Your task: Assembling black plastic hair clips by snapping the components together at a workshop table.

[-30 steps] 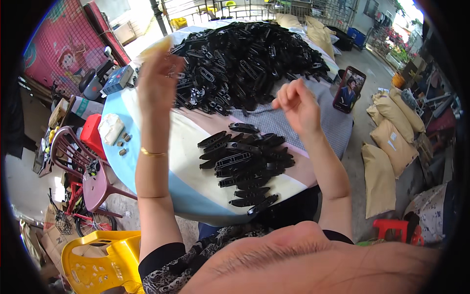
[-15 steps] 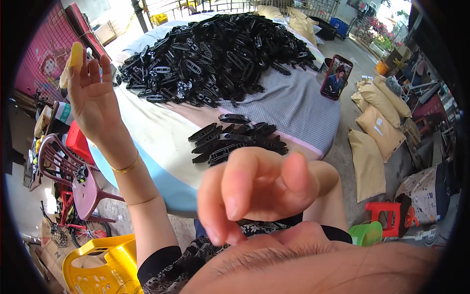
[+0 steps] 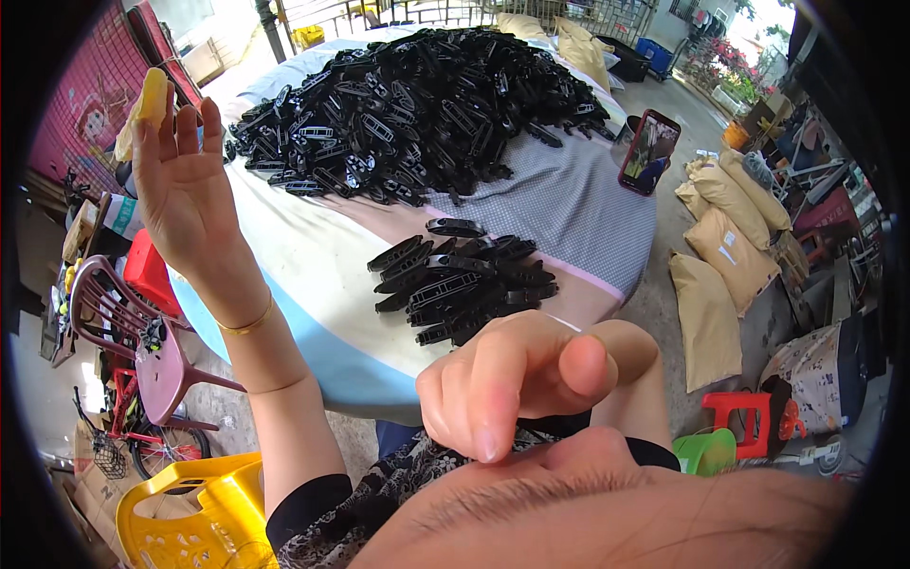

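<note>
My left hand [image 3: 185, 185] is raised at the left with its palm toward me, pinching a small yellow piece [image 3: 150, 95] between the fingertips. My right hand [image 3: 517, 375] is lifted close to my face, fingers curled, holding nothing that I can see. Below both hands a round table [image 3: 313, 275] carries a small pile of black plastic clips [image 3: 460, 280] near me and a large heap of black clips [image 3: 417, 104] farther back. Neither hand touches the clips.
A phone [image 3: 648, 152] stands propped at the table's right edge. Tan sacks [image 3: 711, 275] lie on the floor at the right, with a red stool [image 3: 749, 417] and a green tub [image 3: 706, 450]. A yellow plastic chair [image 3: 185, 512], a maroon chair [image 3: 142, 332] and a bicycle [image 3: 133, 446] stand at the left.
My right hand left the table and rose close to my face. My left hand swung out to the left with the yellow piece, then stayed raised there.
</note>
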